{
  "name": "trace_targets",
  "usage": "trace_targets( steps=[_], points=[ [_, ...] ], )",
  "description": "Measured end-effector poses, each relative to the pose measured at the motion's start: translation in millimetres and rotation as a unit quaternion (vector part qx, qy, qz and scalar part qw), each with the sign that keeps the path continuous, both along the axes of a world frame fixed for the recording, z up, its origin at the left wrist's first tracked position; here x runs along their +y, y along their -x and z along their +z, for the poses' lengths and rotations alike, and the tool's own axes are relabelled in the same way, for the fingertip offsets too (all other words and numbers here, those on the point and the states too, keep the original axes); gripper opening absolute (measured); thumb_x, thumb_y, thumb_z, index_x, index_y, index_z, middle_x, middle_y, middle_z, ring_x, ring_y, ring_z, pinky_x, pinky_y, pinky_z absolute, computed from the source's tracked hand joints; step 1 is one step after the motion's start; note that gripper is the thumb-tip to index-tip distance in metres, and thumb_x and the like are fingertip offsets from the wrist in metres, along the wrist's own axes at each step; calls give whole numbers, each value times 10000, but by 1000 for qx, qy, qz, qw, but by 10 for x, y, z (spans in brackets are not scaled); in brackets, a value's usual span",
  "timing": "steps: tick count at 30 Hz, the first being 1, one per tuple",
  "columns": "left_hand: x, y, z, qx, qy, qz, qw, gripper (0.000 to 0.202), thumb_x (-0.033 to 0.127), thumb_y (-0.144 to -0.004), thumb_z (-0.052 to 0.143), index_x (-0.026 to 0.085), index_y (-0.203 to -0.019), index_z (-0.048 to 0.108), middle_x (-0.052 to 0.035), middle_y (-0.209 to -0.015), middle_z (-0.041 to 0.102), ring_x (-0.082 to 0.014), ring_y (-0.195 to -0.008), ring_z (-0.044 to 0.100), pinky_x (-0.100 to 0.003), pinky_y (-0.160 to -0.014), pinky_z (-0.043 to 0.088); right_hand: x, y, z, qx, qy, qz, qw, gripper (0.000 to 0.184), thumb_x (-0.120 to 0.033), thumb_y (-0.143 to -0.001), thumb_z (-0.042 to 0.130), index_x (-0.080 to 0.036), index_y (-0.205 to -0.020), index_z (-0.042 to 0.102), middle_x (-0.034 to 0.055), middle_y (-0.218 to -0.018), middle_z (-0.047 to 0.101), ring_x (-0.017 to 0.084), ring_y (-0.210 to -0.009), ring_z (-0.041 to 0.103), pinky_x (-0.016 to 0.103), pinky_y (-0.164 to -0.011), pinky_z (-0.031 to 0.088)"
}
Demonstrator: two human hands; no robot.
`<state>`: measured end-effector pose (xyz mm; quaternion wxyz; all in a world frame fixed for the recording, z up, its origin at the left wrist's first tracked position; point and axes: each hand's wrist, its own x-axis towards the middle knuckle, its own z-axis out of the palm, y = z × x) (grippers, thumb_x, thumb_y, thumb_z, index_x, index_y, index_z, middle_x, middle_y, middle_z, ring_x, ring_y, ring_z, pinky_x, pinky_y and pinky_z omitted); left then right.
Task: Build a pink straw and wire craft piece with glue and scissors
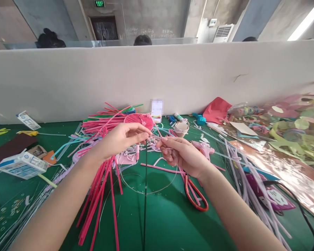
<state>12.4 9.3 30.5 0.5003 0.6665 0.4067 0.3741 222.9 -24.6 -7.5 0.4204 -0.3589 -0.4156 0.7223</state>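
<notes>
Both my hands meet above the green table point(159, 216). My left hand point(121, 139) pinches the top of a thin dark green stem wire point(145, 195) that hangs straight down toward me. My right hand point(181, 155) is closed on a fine silvery wire point(149, 191) that loops in a wide curve below both hands. The fingertips of the two hands nearly touch. Beneath my left wrist lies a bundle of pink straws point(102, 188). Red-handled scissors point(195, 195) lie just under my right wrist.
A pink round woven piece point(139, 120) and more straws lie behind my hands. A small cup point(181, 128), a pink glue gun point(205, 148), white boxes point(22, 165), coloured paper scraps point(290, 129) and a black cable point(307, 216) crowd the table. A white partition point(157, 76) stands behind; people's heads show above it.
</notes>
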Motion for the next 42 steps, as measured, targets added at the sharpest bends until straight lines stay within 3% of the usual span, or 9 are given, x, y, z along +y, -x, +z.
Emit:
trace_targets(
  steps=[3,7,15,26,29,34,42],
  points=[
    [81,-133,19,21,-44,-8,999,129,226,-683,815,157,-775,756,-61,-707,709,-192,-663,669,-300,-620,538,22,20,-19,9,0,-11,1000,291,-434,-755,729,-152,-823,721,-20,-666,556,66,-506,482,180,-404,337],
    [74,-156,-21,32,-41,3,999,98,215,-742,755,119,-756,744,-67,-683,702,-154,-626,642,-267,-607,509,34,29,-37,22,10,-21,1000,267,-415,-750,734,-154,-761,681,-11,-679,580,80,-522,524,176,-400,364],
    [51,-139,23,45,-13,-15,999,132,255,-726,763,143,-770,708,-4,-695,670,-118,-659,605,-245,-636,484,31,56,-58,84,6,-12,996,188,-335,-781,724,-158,-767,663,-7,-764,601,77,-620,538,161,-460,400],
    [18,-133,-26,38,-4,-12,999,159,272,-731,755,141,-802,699,-2,-705,662,-116,-678,601,-249,-650,479,-1,117,-86,142,30,-17,989,117,-249,-752,736,-155,-765,667,-12,-771,626,62,-613,517,159,-483,388],
    [31,-122,-23,33,-6,-7,999,168,279,-732,762,141,-803,698,-2,-714,666,-115,-681,606,-245,-649,483,-6,118,-77,145,36,-11,989,142,-281,-767,735,-154,-792,678,-15,-761,616,65,-604,523,161,-459,382],
    [55,-107,-7,41,-1,-15,999,172,288,-735,766,143,-796,696,-9,-719,677,-122,-672,616,-261,-651,498,37,120,-72,131,68,16,989,306,-459,-810,700,-155,-784,679,2,-733,619,88,-613,550,183,-469,400],
    [39,-116,-4,48,-11,-27,998,137,266,-752,740,143,-790,693,-28,-732,689,-136,-679,620,-280,-654,504,65,134,-124,149,46,-3,988,237,-380,-781,747,-148,-782,699,-5,-756,643,69,-623,536,176,-513,408]
  ],
)
